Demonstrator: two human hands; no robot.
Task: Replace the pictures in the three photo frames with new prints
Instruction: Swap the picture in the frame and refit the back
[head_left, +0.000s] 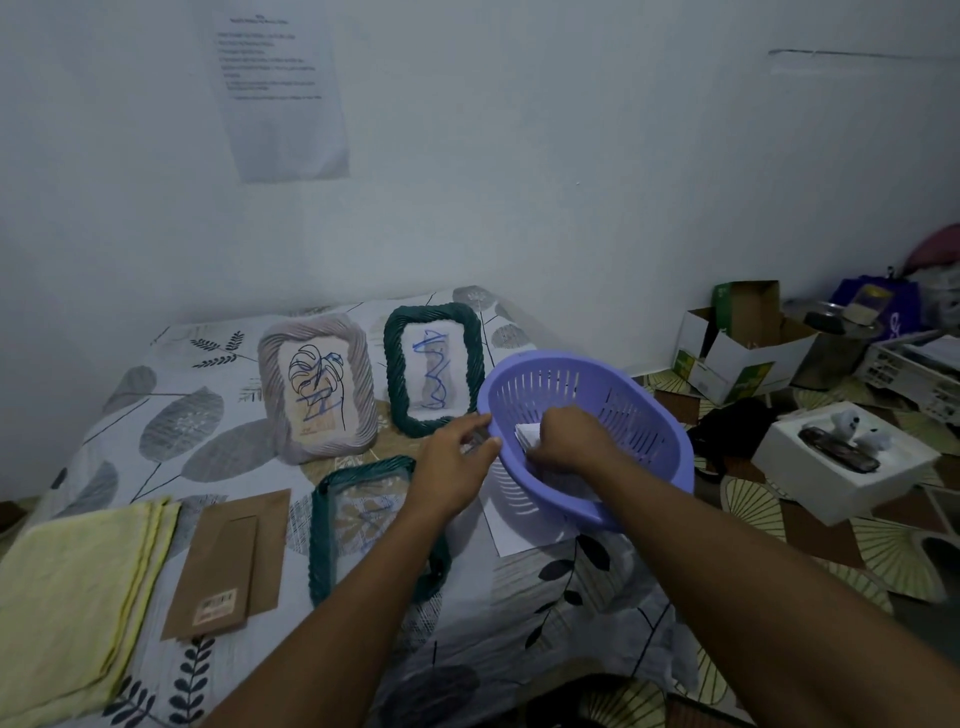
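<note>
Photo frames: three are lying on the leaf-patterned bedsheet (171, 415); a pale ribbed frame (367, 395) showing a leaf drawing is sitting beside a dark green frame (397, 374) showing blue scribble, and a second dark green frame (319, 545) is lying nearer.
Obstruction: the left forearm is crossing over the nearer green frame, hiding its right side.
Left hand (452, 457): thumb and fingers are pinching the near rim of the purple basket (571, 382), which is tilting towards the person.
Right hand (569, 436): it is reaching inside the basket, fingers curling round a stack of white prints (530, 432); the fingertips are hidden.
Beneath basket: a white sheet (519, 530) is lying partly under it.
Left of frames: two brown backing boards (228, 561) are overlapping, just beside a folded yellow cloth (67, 587).
Wall: a printed page (283, 98) is hanging above the bed.
Floor, right: open cardboard boxes (748, 348) and a white box (841, 462) are sitting well apart from the frames.
</note>
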